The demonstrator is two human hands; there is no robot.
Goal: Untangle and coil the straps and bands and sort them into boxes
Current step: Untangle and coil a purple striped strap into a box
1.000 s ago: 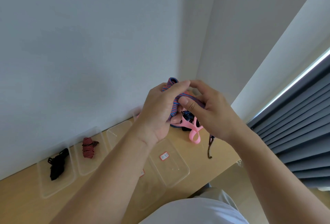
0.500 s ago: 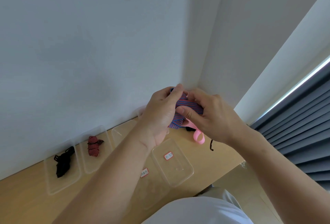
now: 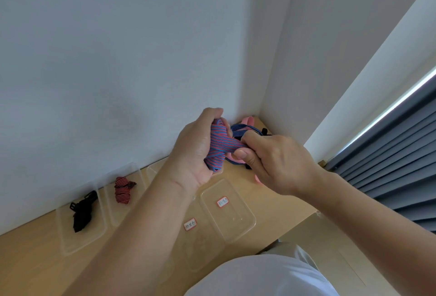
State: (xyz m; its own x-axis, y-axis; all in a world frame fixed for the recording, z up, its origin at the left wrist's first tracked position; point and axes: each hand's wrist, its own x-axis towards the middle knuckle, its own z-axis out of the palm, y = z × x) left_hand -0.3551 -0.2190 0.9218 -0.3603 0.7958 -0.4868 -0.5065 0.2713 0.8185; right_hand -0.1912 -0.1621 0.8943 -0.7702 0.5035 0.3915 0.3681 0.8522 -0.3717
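Observation:
My left hand [image 3: 193, 149] grips a coil of blue-and-red striped strap [image 3: 218, 147] above the desk. My right hand [image 3: 276, 163] pinches the strap's free end between thumb and fingers, just right of the coil. Behind my hands lies a tangle of other bands: a pink band [image 3: 247, 121], a dark blue striped strap [image 3: 243, 129] and black pieces [image 3: 264, 131], partly hidden. A clear box [image 3: 80, 239] holds a coiled black strap [image 3: 82, 210]. The box beside it [image 3: 113, 215] holds a coiled red-and-black striped strap [image 3: 123, 189].
Two labelled clear boxes [image 3: 236, 222] [image 3: 200, 243] lie on the wooden desk [image 3: 28, 260] under my arms, both without straps. A further clear box [image 3: 151, 170] sits at the wall. White walls meet in a corner behind; a grey curtain [image 3: 396, 166] hangs at right.
Both hands have dropped lower and turned; the striped coil now shows between them, with my right hand pulling its end sideways. The view has tilted up.

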